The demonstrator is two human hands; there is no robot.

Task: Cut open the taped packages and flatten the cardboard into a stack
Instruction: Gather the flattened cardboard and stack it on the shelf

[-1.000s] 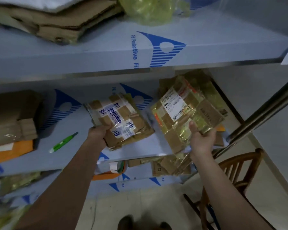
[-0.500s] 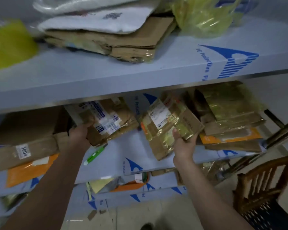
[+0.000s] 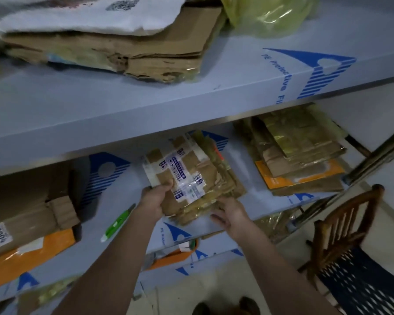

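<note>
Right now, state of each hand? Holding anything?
Left hand: grips the flattened cardboard, thumb on top.
Right hand: fingers tucked under the cardboard's near edge; its grip can't be told.
</note>
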